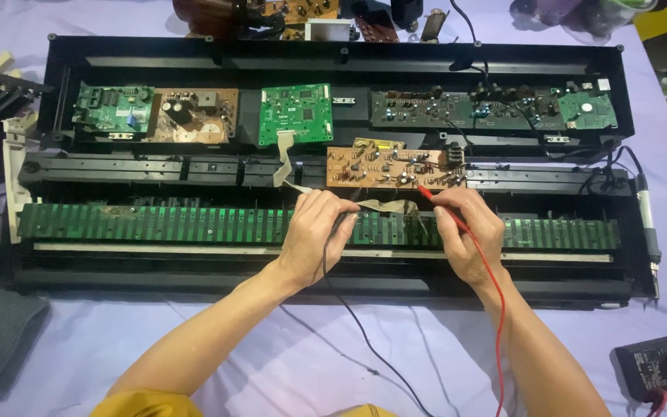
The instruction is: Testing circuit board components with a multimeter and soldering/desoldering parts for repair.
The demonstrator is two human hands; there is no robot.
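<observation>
- Green circuit board (296, 114): up and left of the brown circuit board (392, 167), well apart from both hands.
- Left hand (314, 232): just below the brown board's left end, fingers curled shut round a black probe (347, 216), tip aimed up at the board.
- Brown board: long axis left to right, just above both hands.
- Right hand (466, 230): below its right end, fingers pinching a red probe (435, 202); tip touching the lower edge, so nearer.
- Meter (660, 366): far lower right.

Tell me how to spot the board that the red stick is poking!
Find the long black keyboard case lying open on the lilac cloth. Just above the two hands sits a brown circuit board, under the red probe in the right hand. It is orange-brown and tilted loose, while most boards nearby are green.
</observation>
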